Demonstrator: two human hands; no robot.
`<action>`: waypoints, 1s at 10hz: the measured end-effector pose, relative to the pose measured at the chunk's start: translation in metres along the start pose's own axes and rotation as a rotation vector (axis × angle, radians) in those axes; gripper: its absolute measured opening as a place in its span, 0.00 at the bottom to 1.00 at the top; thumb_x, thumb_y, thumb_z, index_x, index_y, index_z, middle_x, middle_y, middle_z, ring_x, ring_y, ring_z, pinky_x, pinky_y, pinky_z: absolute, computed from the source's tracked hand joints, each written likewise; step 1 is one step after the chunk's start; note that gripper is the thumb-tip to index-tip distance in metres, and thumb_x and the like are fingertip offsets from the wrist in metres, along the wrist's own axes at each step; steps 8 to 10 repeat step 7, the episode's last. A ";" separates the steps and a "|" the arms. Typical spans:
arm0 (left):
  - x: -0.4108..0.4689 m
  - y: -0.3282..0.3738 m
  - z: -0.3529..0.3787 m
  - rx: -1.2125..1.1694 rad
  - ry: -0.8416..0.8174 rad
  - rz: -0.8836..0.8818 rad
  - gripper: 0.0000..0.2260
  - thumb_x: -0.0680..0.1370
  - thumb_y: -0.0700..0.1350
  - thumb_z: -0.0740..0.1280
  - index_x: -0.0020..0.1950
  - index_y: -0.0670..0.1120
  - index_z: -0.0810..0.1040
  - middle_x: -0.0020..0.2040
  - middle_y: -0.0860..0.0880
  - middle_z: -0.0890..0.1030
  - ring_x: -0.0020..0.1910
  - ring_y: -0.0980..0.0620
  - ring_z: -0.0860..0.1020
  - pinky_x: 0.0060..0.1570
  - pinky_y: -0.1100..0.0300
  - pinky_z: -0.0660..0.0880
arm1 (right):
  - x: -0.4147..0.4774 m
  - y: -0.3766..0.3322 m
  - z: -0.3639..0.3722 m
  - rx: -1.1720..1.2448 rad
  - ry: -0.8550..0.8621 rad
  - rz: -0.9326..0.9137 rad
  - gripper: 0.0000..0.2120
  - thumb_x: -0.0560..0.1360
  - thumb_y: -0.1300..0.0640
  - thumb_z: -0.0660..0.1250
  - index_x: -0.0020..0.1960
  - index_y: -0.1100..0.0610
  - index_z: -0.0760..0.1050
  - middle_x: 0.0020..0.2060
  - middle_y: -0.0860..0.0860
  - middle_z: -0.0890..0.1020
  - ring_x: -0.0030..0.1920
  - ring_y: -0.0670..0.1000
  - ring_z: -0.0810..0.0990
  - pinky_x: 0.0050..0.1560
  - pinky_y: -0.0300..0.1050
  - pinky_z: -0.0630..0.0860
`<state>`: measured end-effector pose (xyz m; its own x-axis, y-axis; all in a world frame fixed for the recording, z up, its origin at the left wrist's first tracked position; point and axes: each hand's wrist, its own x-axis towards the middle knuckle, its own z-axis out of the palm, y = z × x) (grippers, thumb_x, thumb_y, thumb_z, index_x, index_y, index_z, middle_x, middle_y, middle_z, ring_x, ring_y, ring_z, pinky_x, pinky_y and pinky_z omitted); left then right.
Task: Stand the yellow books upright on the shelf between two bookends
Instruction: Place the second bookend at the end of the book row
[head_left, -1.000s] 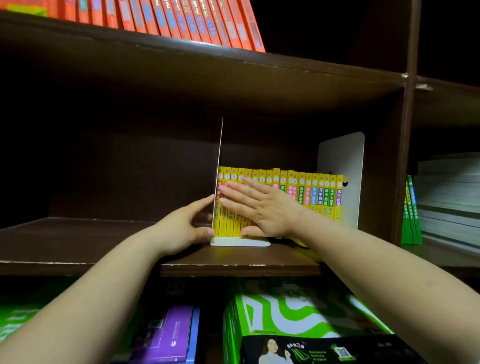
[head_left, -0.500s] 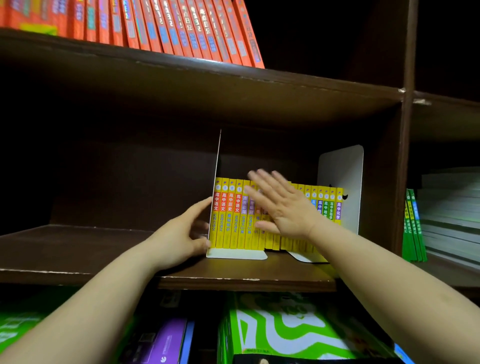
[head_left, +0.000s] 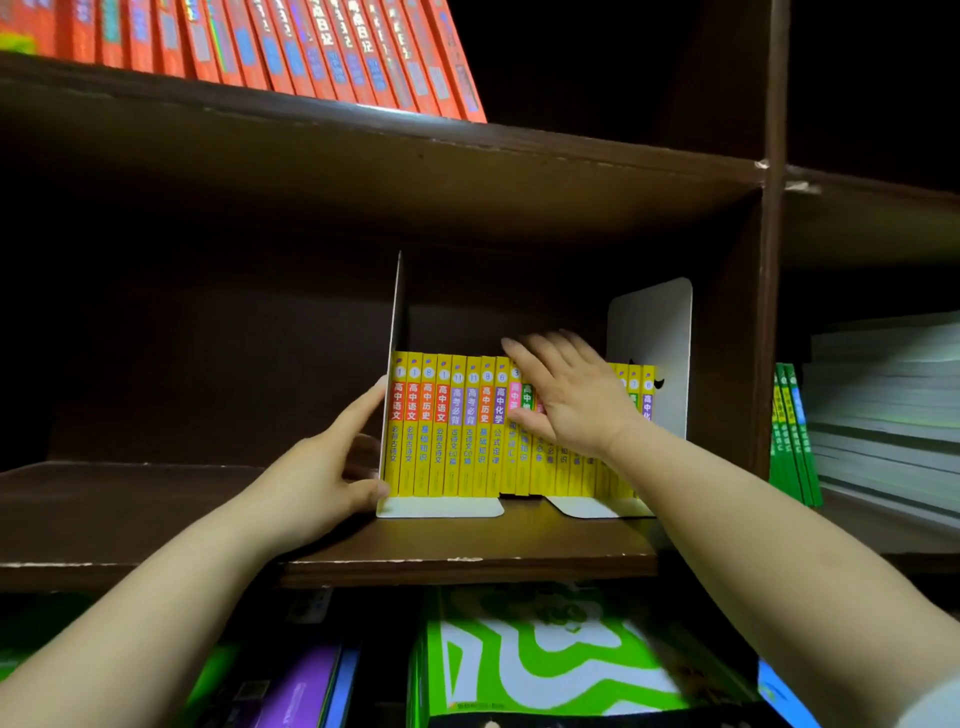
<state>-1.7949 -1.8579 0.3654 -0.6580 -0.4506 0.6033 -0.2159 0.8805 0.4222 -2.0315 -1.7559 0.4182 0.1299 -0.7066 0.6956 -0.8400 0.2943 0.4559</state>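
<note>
Shelf (head_left: 156, 499), final squaring of the books (head_left: 457, 426).
The books stand upright on the shelf, left bookend (head_left: 441, 506) touching one end and right bookend (head_left: 654, 332) at the other. The left hand (head_left: 322, 467), fingers straight, presses the left bookend's outer face; the right hand (head_left: 576, 400), flat and spread, lies on the spines. Next, probably: push spines flush and close the row tight.

Book row (head_left: 457, 426): standing on the shelf (head_left: 156, 499).
Left bookend (head_left: 441, 507): standing against the row's left end.
Right bookend (head_left: 654, 332): standing at the row's right end.
</note>
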 end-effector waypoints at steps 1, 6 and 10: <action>-0.001 0.000 0.000 0.030 0.007 -0.007 0.41 0.72 0.42 0.68 0.56 0.74 0.39 0.51 0.56 0.70 0.42 0.65 0.72 0.39 0.74 0.68 | -0.004 -0.003 0.000 0.041 0.028 -0.024 0.33 0.77 0.42 0.53 0.74 0.57 0.47 0.75 0.57 0.55 0.75 0.56 0.53 0.73 0.45 0.39; -0.004 0.005 -0.003 0.049 0.003 -0.079 0.41 0.72 0.43 0.69 0.66 0.67 0.41 0.67 0.45 0.72 0.58 0.52 0.75 0.49 0.65 0.68 | -0.028 -0.019 -0.056 0.343 0.086 0.244 0.28 0.75 0.50 0.63 0.71 0.56 0.60 0.72 0.55 0.64 0.72 0.54 0.59 0.73 0.46 0.50; -0.033 0.018 -0.010 0.025 0.107 -0.052 0.35 0.70 0.44 0.70 0.71 0.59 0.55 0.63 0.47 0.75 0.58 0.54 0.75 0.55 0.68 0.67 | -0.064 -0.018 -0.103 0.525 0.622 0.237 0.13 0.72 0.57 0.65 0.55 0.60 0.78 0.52 0.54 0.81 0.57 0.51 0.77 0.59 0.33 0.64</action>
